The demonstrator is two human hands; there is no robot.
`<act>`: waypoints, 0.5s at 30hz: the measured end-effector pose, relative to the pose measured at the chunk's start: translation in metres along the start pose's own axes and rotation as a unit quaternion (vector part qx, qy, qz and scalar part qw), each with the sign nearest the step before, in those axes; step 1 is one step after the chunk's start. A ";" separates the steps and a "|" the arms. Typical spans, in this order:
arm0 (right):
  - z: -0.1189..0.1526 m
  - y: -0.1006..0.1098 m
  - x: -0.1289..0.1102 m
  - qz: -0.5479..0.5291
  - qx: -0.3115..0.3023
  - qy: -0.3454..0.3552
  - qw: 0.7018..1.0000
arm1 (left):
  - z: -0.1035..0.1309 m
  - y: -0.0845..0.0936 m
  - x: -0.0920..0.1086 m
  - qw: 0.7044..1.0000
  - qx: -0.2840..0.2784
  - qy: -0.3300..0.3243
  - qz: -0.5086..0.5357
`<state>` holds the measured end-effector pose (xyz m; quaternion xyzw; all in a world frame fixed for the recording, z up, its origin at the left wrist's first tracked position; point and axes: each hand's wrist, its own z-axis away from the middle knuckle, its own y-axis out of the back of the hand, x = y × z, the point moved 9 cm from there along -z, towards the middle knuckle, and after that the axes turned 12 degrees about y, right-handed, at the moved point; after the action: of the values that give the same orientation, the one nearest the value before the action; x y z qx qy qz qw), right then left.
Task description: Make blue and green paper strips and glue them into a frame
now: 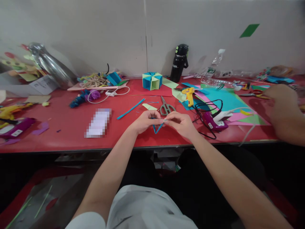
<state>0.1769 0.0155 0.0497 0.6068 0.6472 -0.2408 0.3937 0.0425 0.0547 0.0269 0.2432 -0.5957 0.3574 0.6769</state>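
Both my hands meet over the red table near its front edge. A thin blue paper strip (pixel 156 129), bent into a V with its point downward, hangs between them. My left hand (pixel 147 121) pinches its left part, and my right hand (pixel 178 123) pinches the upper right end. The fingertips nearly touch and hide part of the strip. Just beyond my hands lie grey-handled scissors (pixel 167 107) and a pale green paper scrap (pixel 149 107). Another blue strip (pixel 131 108) lies flat to the left. Farther back stands a blue and pale green folded paper ring (pixel 152 81).
A yellow glue gun (pixel 189 96), black cable and purple power strip (pixel 215 122) lie right, beside coloured sheets (pixel 232 98). A black bottle (pixel 178 63) stands behind. Another person's arm (pixel 284 114) reaches in at far right. A blurred white rectangle (pixel 98 123) lies left.
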 end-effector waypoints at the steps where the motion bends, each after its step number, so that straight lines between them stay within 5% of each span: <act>1: 0.000 -0.001 -0.001 0.000 -0.003 0.000 1.000 | 0.000 0.000 0.000 1.000 0.000 -0.001 -0.001; 15: 0.001 -0.002 -0.002 0.027 -0.012 -0.009 1.000 | -0.002 -0.002 -0.006 0.999 -0.033 0.014 0.011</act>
<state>0.1753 0.0133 0.0506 0.6168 0.6299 -0.2276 0.4134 0.0446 0.0537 0.0206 0.2092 -0.6002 0.3488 0.6887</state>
